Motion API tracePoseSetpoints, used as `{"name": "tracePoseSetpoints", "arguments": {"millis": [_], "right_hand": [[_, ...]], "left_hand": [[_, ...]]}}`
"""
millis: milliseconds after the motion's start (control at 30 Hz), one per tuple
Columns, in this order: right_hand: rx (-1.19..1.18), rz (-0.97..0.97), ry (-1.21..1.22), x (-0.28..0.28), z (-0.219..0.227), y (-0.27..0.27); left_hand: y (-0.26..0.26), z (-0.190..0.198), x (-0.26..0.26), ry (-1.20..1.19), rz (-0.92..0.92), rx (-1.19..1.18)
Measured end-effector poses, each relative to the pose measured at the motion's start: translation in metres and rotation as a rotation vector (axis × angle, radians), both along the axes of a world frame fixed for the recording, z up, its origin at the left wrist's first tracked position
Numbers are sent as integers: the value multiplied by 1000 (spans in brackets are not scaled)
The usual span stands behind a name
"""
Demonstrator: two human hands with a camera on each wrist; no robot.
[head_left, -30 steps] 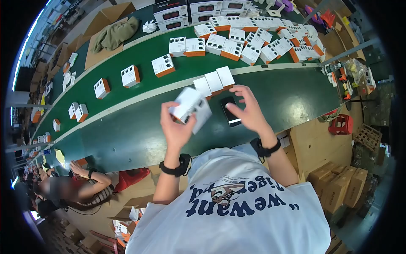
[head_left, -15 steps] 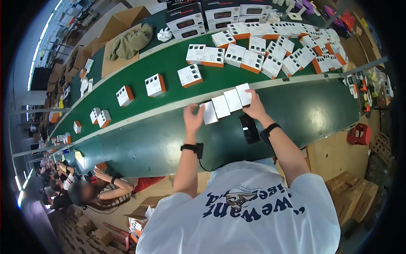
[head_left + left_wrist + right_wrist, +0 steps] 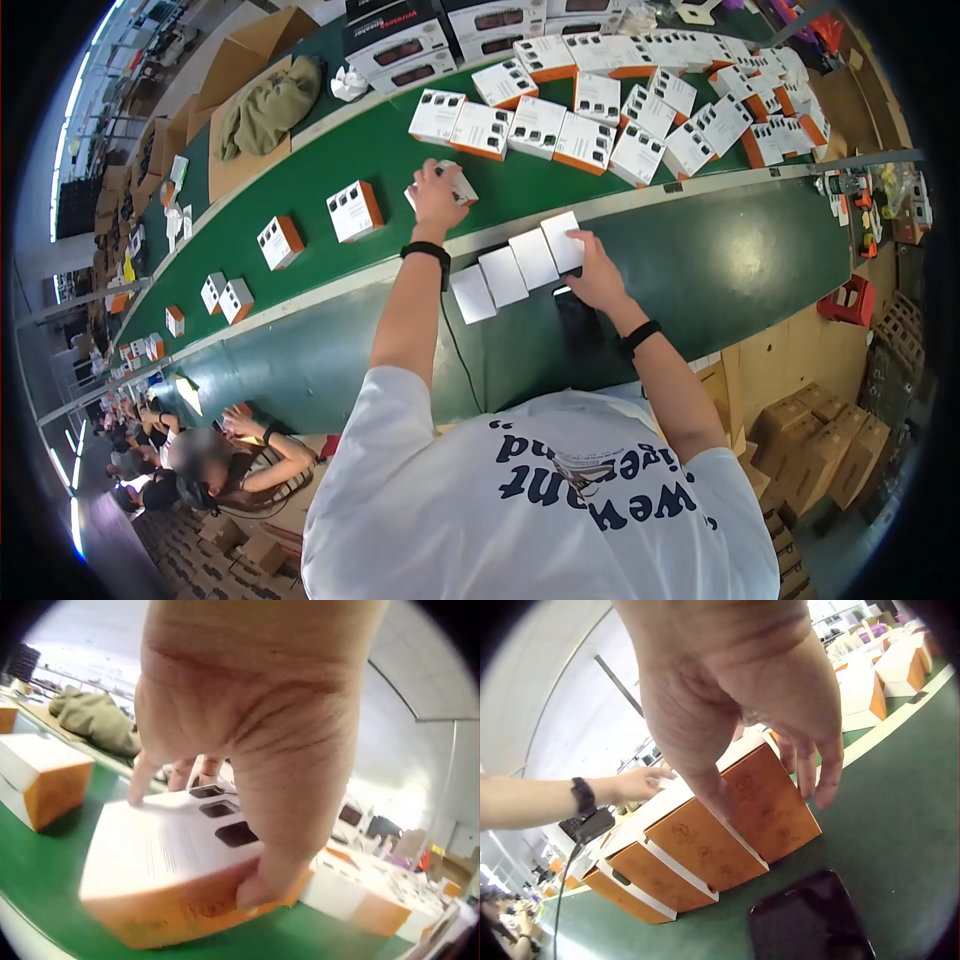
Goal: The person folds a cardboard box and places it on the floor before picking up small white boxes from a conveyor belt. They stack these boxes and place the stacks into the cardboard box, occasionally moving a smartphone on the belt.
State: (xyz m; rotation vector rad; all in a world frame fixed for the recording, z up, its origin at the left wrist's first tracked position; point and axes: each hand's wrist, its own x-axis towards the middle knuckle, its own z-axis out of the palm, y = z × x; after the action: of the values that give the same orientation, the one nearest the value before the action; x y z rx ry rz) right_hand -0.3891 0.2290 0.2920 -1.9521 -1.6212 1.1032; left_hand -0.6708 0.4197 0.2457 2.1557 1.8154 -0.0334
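Observation:
On the green belt, my left hand (image 3: 438,205) grips a white and orange box (image 3: 462,186) from above; the left wrist view shows the thumb on the orange side of this box (image 3: 172,855) and fingertips on its white face. Several white-topped boxes (image 3: 503,275) stand in a slanted row on the near table. At the right end of that row, my right hand (image 3: 598,275) rests against the last box (image 3: 562,242). In the right wrist view its thumb touches the row and its other fingers reach past the end box (image 3: 769,802). A black phone (image 3: 577,318) lies just below.
More boxes stand on the belt (image 3: 315,180), spaced out at left and crowded at right (image 3: 640,152). Black speaker cartons (image 3: 400,50) and a green cloth (image 3: 268,108) lie beyond. Another person (image 3: 235,465) sits at lower left. A cable (image 3: 462,350) crosses the table.
My left hand has left the row's left end and reached forward onto a belt box, which it now grips. A fourth box has joined the row since the earliest frame. My right hand stays at the right end.

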Motion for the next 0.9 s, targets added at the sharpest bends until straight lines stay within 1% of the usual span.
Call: {"name": "tracePoseSetpoints", "arguments": {"millis": [67,100,167,200,233,300,333,367,433,533,633,700,733,767,833,867,900], "right_hand": [[-2,14,9,3,-4,1],[7,21,12,-6,3,-4],[15,36,20,-3,2,-1],[92,85,-6,0,-8,1],[53,137,-91,-1,-1,6],[-25,238,-260,-16,25,18],[-41,286,-286,-25,25,20],[-70,310,-334,-31,24,24],[-126,354,-436,-41,25,31],[-162,469,-534,-49,35,35],[-70,485,-527,-45,23,34],[-67,477,-506,-43,29,31],[-70,463,-493,-44,37,25],[7,428,-480,-44,45,16],[141,349,-470,-44,75,-14],[265,276,-422,-43,99,-33],[291,232,-432,-41,127,-49]], "left_hand": [[-28,6,-37,-276,46,171],[-52,20,-65,-419,66,268],[-101,52,-96,-547,122,237],[-128,63,-108,-570,165,155],[-153,70,-116,-594,209,70],[-197,60,-111,-735,265,-12],[-215,57,-105,-715,238,-16],[-230,35,-100,-645,147,35],[-243,47,-76,-545,-2,69],[-245,74,-51,-587,168,28],[-236,70,-33,-284,235,-9],[-233,66,-36,-283,221,-41],[-232,72,-39,-280,204,-61],[-236,78,-43,-285,171,26],[-255,101,-50,-315,95,180],[-262,118,-51,-328,35,261],[-267,140,-48,-357,-36,329]]}}
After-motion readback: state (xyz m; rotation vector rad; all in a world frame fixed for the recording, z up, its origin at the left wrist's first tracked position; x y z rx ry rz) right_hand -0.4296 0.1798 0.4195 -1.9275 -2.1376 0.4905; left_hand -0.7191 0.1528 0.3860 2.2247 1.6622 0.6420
